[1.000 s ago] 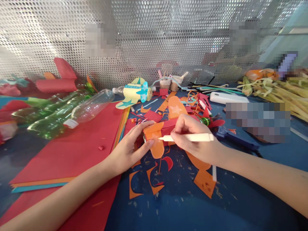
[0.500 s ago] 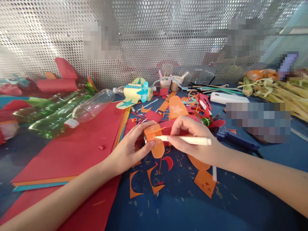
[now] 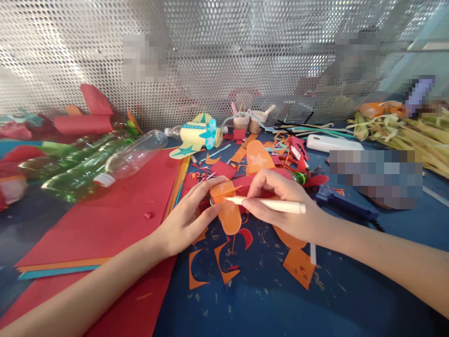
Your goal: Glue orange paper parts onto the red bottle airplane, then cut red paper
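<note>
A bottle wrapped in red paper (image 3: 245, 181), with orange paper pieces on it, lies on its side in the middle of the table. My left hand (image 3: 187, 217) grips its left end, fingertips on the rounded orange piece (image 3: 230, 220). Pinched in my right hand (image 3: 291, 206) is a white marker (image 3: 280, 205), its tip at the orange paper near the left fingertips. An orange wing with a pale star (image 3: 258, 158) stands out on the far side. The bottle's green neck (image 3: 300, 178) shows right of the right hand.
Red sheets (image 3: 115, 210) lie left, with clear and green bottles (image 3: 73, 180) beyond. A yellow-and-blue decorated bottle (image 3: 198, 135), two cups (image 3: 241, 123) and a metal mesh (image 3: 217, 61) are behind. Paper scraps (image 3: 226, 267) lie in front; a dark blue tool (image 3: 347, 204) sits right.
My left thumb has drawn back slightly to the left. The near orange piece has shifted a little towards me, and the marker has moved slightly left.
</note>
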